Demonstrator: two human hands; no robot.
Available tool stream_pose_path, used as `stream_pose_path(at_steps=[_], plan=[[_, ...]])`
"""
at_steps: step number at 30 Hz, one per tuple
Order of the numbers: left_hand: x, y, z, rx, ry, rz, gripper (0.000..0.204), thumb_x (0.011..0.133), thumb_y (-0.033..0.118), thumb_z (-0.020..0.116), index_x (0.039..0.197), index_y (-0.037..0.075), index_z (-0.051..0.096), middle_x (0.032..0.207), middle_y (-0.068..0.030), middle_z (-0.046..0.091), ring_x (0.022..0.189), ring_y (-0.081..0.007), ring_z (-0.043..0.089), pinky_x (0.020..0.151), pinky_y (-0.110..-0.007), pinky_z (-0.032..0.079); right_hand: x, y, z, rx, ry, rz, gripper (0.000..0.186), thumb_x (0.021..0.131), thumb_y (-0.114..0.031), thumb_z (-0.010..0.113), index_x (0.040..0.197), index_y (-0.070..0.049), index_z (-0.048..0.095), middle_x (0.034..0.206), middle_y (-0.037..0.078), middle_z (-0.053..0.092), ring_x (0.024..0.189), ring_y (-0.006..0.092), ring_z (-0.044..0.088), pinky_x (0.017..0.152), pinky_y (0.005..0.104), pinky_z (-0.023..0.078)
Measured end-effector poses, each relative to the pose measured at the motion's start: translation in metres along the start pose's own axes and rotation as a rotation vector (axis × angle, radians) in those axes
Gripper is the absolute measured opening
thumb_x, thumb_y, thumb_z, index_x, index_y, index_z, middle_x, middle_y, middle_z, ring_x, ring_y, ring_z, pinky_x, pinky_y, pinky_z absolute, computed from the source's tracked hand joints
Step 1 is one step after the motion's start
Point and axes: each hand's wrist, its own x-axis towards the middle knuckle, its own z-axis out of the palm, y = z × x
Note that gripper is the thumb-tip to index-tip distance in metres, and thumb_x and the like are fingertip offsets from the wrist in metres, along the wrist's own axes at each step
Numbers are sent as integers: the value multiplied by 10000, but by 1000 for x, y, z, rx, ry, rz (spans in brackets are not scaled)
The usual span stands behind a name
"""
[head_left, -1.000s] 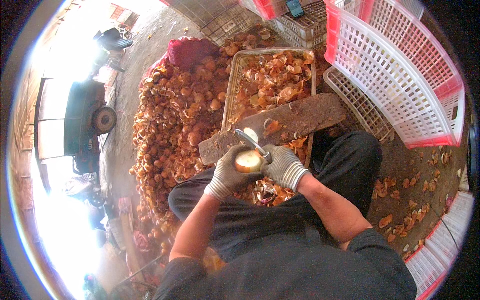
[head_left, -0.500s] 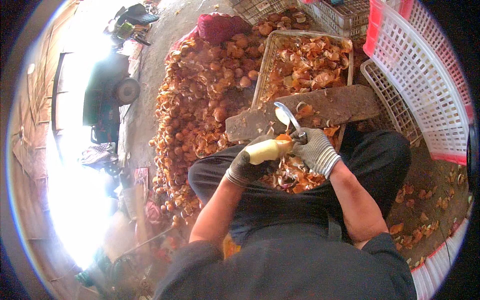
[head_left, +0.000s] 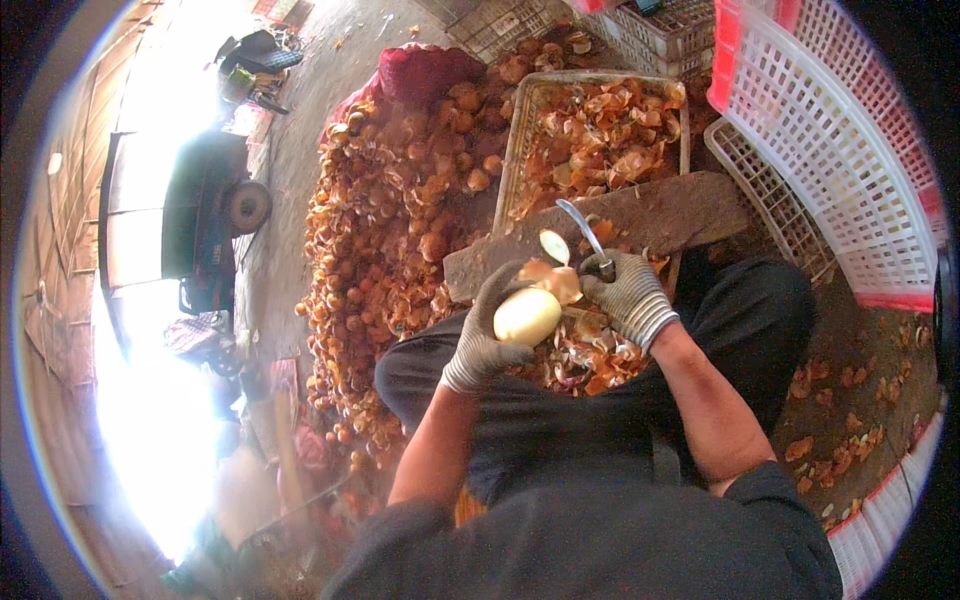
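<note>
The ground (head_left: 320, 130) is grey and dusty, and bright light washes out the lower left of the frame. In the upper left stands a dark cart with a wheel (head_left: 205, 225). A big heap of orange-brown onions (head_left: 390, 230) runs down the middle left, from the top of the frame to near the person's knee. At the top of the heap lies a red net sack (head_left: 425, 72).

In the upper middle sits a flat crate full of dry peels (head_left: 600, 125). A rough wooden board (head_left: 640, 215) lies across its near edge, just above the hands. A white and red plastic crate (head_left: 830, 150) stands tall in the upper right, with a flat white crate (head_left: 770, 200) beside it. Loose peels (head_left: 840, 410) dot the dirt on the right.

The person sits with dark trousers (head_left: 560, 400) under the hands, and peels lie piled on the lap.

The left hand (head_left: 490, 335) wears a grey glove. Its fingers curl round a pale peeled onion (head_left: 527, 316), which sits in the middle of the frame, just below the board. The right hand (head_left: 628, 298), also in a grey glove, is closed tight on the handle of a small curved knife (head_left: 582, 225). The blade points up over the board. A bit of peel hangs between the two hands, touching the onion.
</note>
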Motion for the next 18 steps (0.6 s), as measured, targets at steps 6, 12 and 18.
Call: stream_pose_path(at_steps=[6, 12, 18], plan=[[7, 1, 2, 903, 184, 412, 1097, 491, 346, 955, 1370, 38, 377, 1296, -152, 512, 1172, -263, 530, 1001, -376, 436, 0, -8, -6, 220, -19, -24, 253, 805, -143, 737, 1003, -7, 658, 833, 61, 673, 728, 123, 603, 671, 284, 514], [20, 5, 23, 959, 177, 740, 1057, 497, 305, 950, 1352, 47, 386, 1229, -200, 520, 1108, -377, 552, 948, -452, 466, -18, -48, -21, 637, -293, 88, 402, 816, -222, 764, 1124, 1, 634, 923, 38, 672, 790, 107, 617, 701, 253, 515], [23, 3, 41, 1064, 126, 778, 1054, 525, 308, 934, 1369, 44, 361, 1320, -219, 421, 1178, -408, 481, 984, -465, 443, -23, -46, -27, 580, -364, 9, 467, 794, -252, 787, 1162, -23, 612, 995, 37, 681, 897, 115, 621, 793, 270, 517]])
